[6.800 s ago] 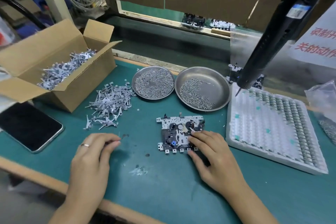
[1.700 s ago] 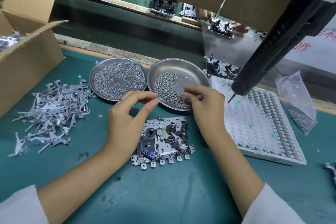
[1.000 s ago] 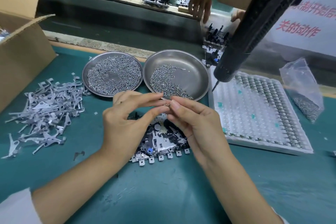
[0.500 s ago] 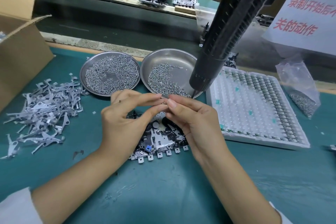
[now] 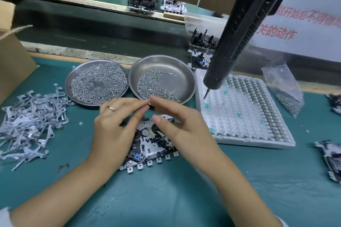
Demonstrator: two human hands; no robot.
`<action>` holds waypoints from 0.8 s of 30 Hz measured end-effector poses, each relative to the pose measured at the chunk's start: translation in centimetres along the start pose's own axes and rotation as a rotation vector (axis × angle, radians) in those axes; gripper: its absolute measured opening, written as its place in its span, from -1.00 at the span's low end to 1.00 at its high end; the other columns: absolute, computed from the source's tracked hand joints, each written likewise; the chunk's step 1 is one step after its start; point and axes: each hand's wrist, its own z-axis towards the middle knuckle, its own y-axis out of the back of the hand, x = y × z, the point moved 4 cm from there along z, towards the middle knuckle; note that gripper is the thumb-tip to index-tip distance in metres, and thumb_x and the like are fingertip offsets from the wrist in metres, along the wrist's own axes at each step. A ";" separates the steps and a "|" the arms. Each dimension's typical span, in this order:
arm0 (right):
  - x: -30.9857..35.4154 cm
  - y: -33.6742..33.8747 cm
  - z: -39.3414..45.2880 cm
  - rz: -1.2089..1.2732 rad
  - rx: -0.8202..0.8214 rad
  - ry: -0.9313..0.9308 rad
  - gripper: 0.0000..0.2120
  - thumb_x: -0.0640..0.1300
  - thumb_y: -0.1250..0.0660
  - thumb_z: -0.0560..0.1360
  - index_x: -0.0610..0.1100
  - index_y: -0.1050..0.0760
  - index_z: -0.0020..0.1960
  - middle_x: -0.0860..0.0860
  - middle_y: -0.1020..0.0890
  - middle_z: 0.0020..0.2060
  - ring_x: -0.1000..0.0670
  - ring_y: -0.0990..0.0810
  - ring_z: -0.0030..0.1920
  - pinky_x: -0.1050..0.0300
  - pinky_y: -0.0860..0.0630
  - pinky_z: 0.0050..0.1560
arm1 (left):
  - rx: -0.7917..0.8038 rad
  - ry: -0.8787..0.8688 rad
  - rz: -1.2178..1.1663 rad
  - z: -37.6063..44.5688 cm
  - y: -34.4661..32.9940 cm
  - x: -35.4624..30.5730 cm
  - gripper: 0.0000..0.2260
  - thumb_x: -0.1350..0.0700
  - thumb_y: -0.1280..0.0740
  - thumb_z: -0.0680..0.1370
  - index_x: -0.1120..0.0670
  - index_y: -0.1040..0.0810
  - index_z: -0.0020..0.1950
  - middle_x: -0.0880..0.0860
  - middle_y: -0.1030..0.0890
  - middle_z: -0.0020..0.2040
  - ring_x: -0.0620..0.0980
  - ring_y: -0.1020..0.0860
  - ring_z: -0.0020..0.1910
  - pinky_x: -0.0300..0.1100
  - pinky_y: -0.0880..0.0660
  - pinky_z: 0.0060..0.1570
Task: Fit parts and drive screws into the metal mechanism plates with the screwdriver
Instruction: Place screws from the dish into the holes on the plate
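Fingertips meet above the silver metal mechanism plate (image 5: 147, 145), left hand (image 5: 114, 127) and right hand (image 5: 184, 127) pinching something tiny, unidentifiable.
Black hanging screwdriver (image 5: 238, 29) hovers right; open green mat (image 5: 166, 199) lies near the front edge.

A cardboard box (image 5: 13, 61) stands far left; a printed sign (image 5: 304, 24) hangs upper right

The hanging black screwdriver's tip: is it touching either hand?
Apart. In the head view the hanging black screwdriver ends above the white tray, with clear space to the right hand and left hand.
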 end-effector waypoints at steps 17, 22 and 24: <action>-6.0 20.4 1.9 -1.033 -0.351 -0.258 -0.49 -0.48 -0.17 0.40 -0.13 -0.53 0.26 -0.11 -0.63 -0.07 -0.13 -0.55 -0.12 -0.01 -0.54 -0.06 | -0.040 0.278 -0.213 0.2 -0.1 1.5 -0.87 -0.06 -0.34 0.46 -0.33 -0.58 -0.09 -0.33 -0.62 -0.08 -0.35 -0.55 -0.05 -0.53 -0.39 0.03; -5.7 19.9 2.3 -1.140 -0.331 -0.219 -0.48 -0.48 -0.17 0.35 -0.13 -0.57 0.21 -0.15 -0.64 -0.10 -0.16 -0.55 -0.16 -0.02 -0.56 -0.15 | -0.049 0.289 -0.233 0.2 -0.1 1.7 -0.89 -0.03 -0.35 0.47 -0.25 -0.56 -0.06 -0.33 -0.62 -0.10 -0.36 -0.55 -0.08 -0.52 -0.40 0.00; -5.8 19.7 2.3 -1.178 -0.323 -0.210 -0.49 -0.47 -0.17 0.35 -0.12 -0.58 0.19 -0.14 -0.63 -0.14 -0.16 -0.55 -0.19 -0.01 -0.55 -0.19 | -0.043 0.283 -0.236 0.2 -0.1 1.6 -0.88 -0.01 -0.35 0.46 -0.23 -0.56 -0.06 -0.34 -0.61 -0.10 -0.36 -0.55 -0.09 -0.52 -0.40 0.00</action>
